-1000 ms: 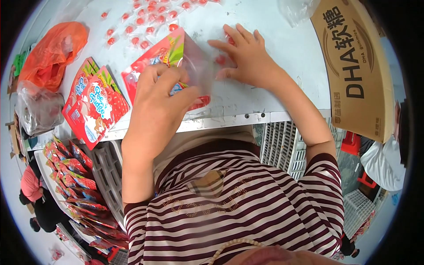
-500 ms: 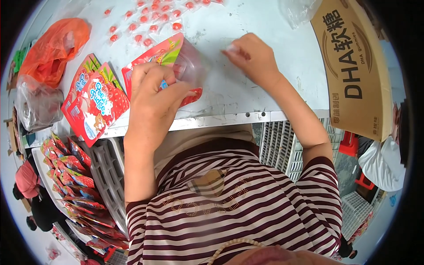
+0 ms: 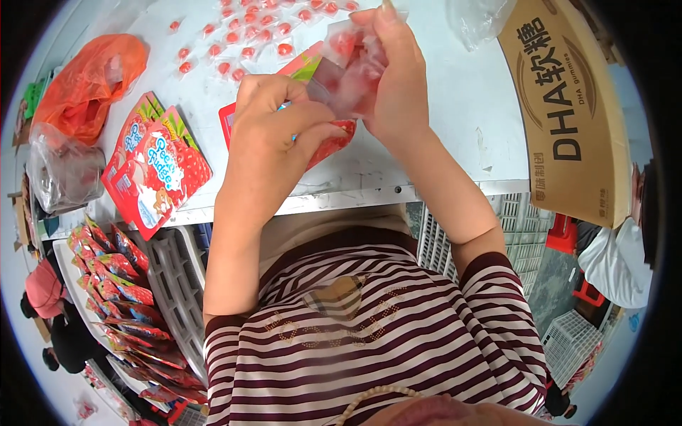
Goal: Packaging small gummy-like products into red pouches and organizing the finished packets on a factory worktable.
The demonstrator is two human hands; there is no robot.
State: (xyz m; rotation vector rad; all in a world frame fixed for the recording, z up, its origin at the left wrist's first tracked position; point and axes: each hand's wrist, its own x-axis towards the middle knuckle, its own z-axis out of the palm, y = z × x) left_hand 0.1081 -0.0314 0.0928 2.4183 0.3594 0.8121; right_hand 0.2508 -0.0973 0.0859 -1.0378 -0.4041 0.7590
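Note:
My left hand grips a red candy pouch over the table's near edge, its fingers and thumb closed on it. The pouch's clear side faces right. Against that side, my right hand cups a handful of individually wrapped red candies. My palm and curled fingers partly hide them, and I cannot tell whether any are inside the pouch. Beyond my hands, more wrapped candies lie scattered on the table. Two flat red pouches overlap to the left of my left hand.
An orange-red plastic bag and a clear bag sit at the table's left. A brown cardboard box stands on the right, near a clear plastic bag. Below left, a white crate holds several filled pouches.
My right hand has moved up and left to the pouch, and a handful of wrapped candies now shows in it. My left hand and the pouch have shifted slightly right.

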